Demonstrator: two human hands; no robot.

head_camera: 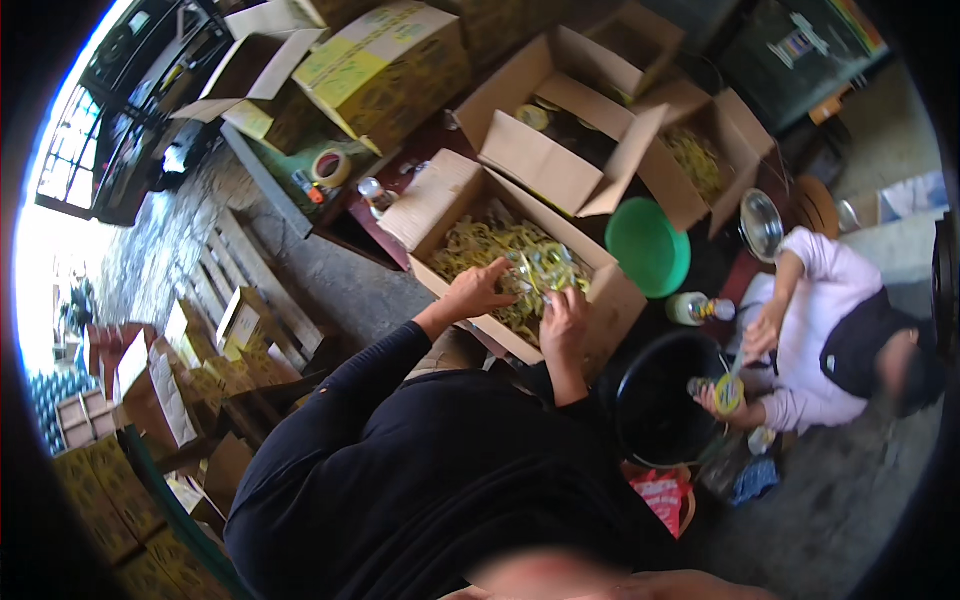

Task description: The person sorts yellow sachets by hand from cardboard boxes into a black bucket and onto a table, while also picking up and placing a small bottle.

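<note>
An open cardboard box [613, 300] stands before me, filled with a tangle of yellow-green and clear strips [480, 247]. My left hand [478, 291] reaches over its near side, fingers spread at the strips. My right hand [564, 322] is at the right part of the same box, its fingers closed on some of the strips. A bunch of clear and yellow strips lies between the two hands. Whether the left fingers also pinch a strip cannot be told.
A green plastic basin [648, 247] and more open cartons [517, 161] stand beyond. At right, a co-worker [817, 315] holds a yellow-labelled container over a black tub [667, 397]. A tape roll [331, 167] and an orange-black tool [308, 187] lie upper left, above a wooden pallet [262, 285].
</note>
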